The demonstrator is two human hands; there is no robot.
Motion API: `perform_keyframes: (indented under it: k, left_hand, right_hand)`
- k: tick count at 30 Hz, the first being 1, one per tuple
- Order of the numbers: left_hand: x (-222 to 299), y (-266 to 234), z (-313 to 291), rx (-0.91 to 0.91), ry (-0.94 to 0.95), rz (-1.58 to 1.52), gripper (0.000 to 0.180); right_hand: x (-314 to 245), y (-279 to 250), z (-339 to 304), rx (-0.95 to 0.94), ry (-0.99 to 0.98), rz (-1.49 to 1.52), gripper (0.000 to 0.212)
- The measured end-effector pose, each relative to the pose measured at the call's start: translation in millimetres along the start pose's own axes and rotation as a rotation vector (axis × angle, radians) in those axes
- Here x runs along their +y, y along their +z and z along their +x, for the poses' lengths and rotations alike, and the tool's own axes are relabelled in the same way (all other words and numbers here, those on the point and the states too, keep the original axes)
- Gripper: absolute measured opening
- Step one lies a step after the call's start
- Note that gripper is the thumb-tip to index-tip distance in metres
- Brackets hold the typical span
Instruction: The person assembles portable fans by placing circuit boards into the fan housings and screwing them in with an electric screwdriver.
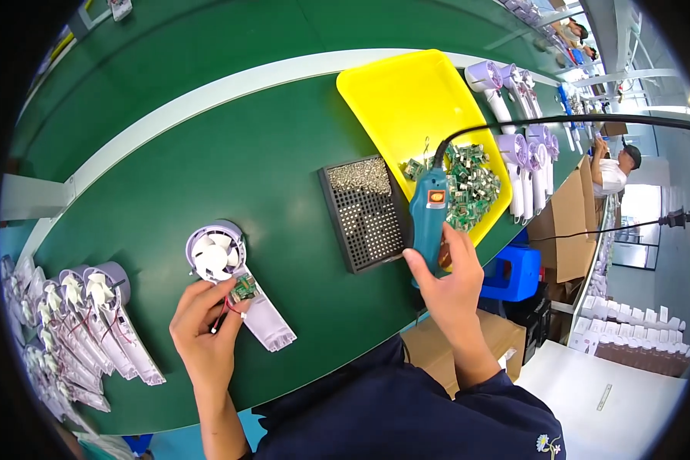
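1. Lying on green workbench (146, 207): lilac handheld-fan housing (270, 325), seemingly open-side-up for access.
2. Pinched narrowly by left hand (201, 316): green circuit board (244, 289), apparently steadied against housing.
3. Gripped in right hand (452, 285): teal electric screwdriver (428, 215).
4. Likely kept within reach: screw tray (343, 212), yellow bin (410, 96).

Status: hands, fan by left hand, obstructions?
Left hand at green circuit board. Right hand gripping teal corded tool. Lavender fan, handle open. Left hand partly covers fan; nothing else blocking it.
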State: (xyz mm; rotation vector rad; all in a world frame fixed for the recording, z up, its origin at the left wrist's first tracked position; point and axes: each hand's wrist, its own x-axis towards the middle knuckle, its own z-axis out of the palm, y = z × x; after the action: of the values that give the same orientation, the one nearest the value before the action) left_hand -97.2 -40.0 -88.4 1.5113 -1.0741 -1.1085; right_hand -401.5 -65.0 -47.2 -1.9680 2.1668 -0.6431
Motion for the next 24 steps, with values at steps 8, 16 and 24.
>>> perform_keyframes:
  k: [8,16,24]
  left_hand:
    - [7.3,10.2,10.3,-0.028,0.005,0.007,0.031]
    - [15.5,41.6,39.2,-0.142,0.031,-0.03,0.032]
    - [21.6,44.8,51.1,-0.203,0.025,-0.01,0.03]
  right_hand:
    - [-7.4,-8.8,-1.8,-0.191,0.195,1.184,0.059]
    - [-11.0,-8.1,-8.9,-0.166,0.399,0.728,0.05]
    - [-11.7,3.9,-17.3,-0.087,0.364,0.729,0.051]
